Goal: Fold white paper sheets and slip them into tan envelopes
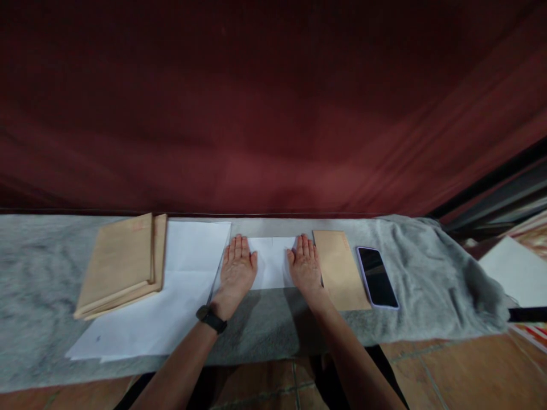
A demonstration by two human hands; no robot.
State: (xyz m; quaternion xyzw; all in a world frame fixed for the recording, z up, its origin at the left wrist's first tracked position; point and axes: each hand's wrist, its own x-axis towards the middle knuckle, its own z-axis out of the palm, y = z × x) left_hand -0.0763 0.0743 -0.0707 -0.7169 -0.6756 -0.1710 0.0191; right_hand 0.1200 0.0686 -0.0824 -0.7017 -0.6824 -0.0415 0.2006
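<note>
Left hand and right hand lie uncurled, palms down, on opposite ends of a white paper strip, larger sheets and stacked brown envelopes outside the left, a lone envelope, then a phone, outside the right.

I see 2 bare forearms slanting up from the frame's bottom edge; the left hand and the right hand lie palm down, just below centre, fingers straight, thumbs inward.
</note>
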